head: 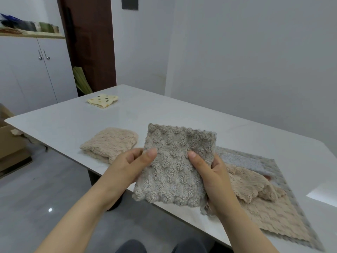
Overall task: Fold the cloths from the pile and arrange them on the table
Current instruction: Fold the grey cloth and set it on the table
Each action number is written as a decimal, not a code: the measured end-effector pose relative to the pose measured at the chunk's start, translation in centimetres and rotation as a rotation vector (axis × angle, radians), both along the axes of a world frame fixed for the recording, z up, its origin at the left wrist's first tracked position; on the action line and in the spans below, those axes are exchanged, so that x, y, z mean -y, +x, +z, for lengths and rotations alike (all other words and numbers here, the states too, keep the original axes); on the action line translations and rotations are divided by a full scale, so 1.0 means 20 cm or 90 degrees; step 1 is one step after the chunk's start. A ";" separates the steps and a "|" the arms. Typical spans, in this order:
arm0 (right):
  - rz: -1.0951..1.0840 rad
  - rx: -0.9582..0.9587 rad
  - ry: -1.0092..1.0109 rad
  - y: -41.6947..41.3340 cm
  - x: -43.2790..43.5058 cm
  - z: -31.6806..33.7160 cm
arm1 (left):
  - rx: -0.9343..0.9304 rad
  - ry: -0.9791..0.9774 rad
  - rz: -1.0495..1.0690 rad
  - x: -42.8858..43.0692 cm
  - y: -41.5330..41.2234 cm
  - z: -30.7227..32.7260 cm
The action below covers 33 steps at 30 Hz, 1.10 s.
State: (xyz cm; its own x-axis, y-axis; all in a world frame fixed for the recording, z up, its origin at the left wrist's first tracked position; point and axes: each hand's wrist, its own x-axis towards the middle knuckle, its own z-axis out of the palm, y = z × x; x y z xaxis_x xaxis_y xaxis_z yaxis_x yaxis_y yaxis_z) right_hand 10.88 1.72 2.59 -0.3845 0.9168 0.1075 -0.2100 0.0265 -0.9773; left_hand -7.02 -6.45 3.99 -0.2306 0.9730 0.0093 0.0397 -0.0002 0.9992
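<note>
While I hold the grey fleece cloth (173, 168), part-folded, above the table (182, 114) near edge | left grip (127, 165) and right grip (214, 177) pinch its sides | done: beige cloth (109, 143), spotted yellow cloth (103, 100) folded, laid out | left: pile (264, 201) at right, not yet folded

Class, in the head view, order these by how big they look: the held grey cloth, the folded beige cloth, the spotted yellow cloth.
1. Grey cloth, though nearest the camera.
2. Beige cloth.
3. Yellow cloth, though farthest away.

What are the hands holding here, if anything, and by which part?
One grey cloth: the left hand pinches its left edge, the right hand its right edge, thumbs on the front.
</note>
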 end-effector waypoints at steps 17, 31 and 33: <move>-0.043 0.260 0.126 -0.02 0.04 0.07 | -0.157 0.156 0.217 0.01 0.00 -0.09; -0.007 0.274 0.123 -0.22 -0.38 0.10 | -0.179 0.113 0.186 -0.44 -0.28 -0.06; -0.013 0.300 0.159 -0.27 -0.46 0.11 | -0.180 0.111 0.198 -0.55 -0.33 -0.06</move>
State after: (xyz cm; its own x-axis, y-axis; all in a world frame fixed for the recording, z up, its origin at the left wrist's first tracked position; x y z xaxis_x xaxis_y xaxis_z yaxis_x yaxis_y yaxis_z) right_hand 5.45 11.01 4.70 -0.4256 0.8935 0.1435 0.2534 0.2698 -0.9290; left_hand -13.70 4.49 2.74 -0.4763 0.8362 0.2720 0.3359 -0.1129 0.9351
